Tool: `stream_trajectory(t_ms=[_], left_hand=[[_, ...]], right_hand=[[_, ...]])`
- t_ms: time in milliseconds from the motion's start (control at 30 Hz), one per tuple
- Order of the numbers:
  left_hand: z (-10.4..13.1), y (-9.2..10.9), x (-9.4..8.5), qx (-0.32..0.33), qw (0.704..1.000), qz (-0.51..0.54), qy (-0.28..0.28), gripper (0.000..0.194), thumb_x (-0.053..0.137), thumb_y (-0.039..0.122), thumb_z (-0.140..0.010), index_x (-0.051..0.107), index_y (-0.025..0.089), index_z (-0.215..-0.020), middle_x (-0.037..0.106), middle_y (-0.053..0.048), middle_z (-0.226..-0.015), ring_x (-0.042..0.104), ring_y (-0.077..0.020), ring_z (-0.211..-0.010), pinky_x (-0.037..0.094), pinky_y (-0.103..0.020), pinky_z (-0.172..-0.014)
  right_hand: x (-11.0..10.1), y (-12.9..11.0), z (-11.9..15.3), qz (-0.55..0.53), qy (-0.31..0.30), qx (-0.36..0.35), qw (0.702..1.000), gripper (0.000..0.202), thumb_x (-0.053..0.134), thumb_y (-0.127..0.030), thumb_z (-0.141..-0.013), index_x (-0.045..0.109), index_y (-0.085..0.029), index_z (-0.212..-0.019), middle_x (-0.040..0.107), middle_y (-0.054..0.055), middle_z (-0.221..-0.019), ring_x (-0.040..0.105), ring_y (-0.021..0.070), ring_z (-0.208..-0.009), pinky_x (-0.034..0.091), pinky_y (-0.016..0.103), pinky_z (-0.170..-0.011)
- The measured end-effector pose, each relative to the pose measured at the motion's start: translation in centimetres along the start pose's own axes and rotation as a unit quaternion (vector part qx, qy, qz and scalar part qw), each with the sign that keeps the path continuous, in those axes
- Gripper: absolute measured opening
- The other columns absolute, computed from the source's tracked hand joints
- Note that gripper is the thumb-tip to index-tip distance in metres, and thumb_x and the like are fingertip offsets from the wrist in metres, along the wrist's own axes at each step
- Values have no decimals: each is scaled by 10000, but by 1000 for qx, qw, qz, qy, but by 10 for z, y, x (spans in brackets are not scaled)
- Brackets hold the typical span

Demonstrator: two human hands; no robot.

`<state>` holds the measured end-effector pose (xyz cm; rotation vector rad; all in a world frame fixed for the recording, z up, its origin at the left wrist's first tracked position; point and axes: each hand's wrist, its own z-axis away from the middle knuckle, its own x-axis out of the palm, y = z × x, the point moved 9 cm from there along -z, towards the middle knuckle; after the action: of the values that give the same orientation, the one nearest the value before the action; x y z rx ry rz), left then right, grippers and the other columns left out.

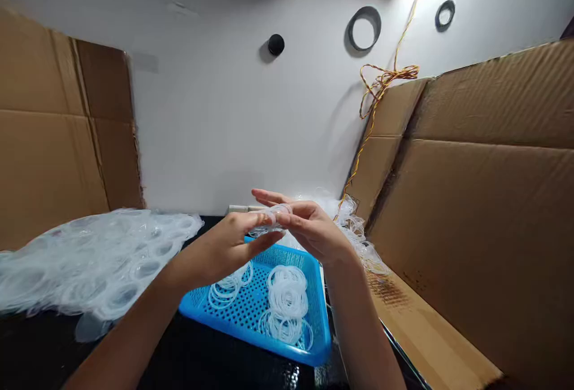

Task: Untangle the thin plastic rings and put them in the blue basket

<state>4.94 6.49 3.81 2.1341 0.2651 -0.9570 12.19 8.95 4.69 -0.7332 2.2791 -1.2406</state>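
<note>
My left hand (235,243) and my right hand (309,228) meet above a blue perforated plastic basket (251,333). Between them is a small bunch of thin, translucent white rings (280,209), pinched by the fingers of both hands. Some of the right hand's fingers stretch out behind the bunch. Inside the basket, more rings lie in a stacked pile (287,297) on the right side and a looser group (226,288) on the left, partly hidden by my left hand and forearm.
Translucent sheets with round holes (112,258) are heaped at left. Loose ring scraps (354,228) lie behind my right hand. Cardboard panels (475,210) stand on both sides. A twisted yellow-red wire (359,154) hangs down the white wall (233,121).
</note>
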Motion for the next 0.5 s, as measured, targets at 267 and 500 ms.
stream_trajectory(t_ms=[267,500], left_hand=[[7,11,4,55,994,-70,-70,341,420,318,-903,486,174,-1205,558,-101,-1207,506,-231,-1093,414,-350,-906],[8,11,9,46,993,-69,-82,465,473,369,-872,414,185,-1295,506,-111,-1277,488,-254,-1134,424,-366,-927]], right_hand=[[6,-7,9,84,-64,37,994,124,686,-321,-754,735,-227,-818,503,71,-1315,435,233,-1236,358,427,-1002],[8,-12,10,200,-54,34,978,103,671,-229,-769,722,-196,-852,548,92,-1261,338,203,-1308,345,401,-1029]])
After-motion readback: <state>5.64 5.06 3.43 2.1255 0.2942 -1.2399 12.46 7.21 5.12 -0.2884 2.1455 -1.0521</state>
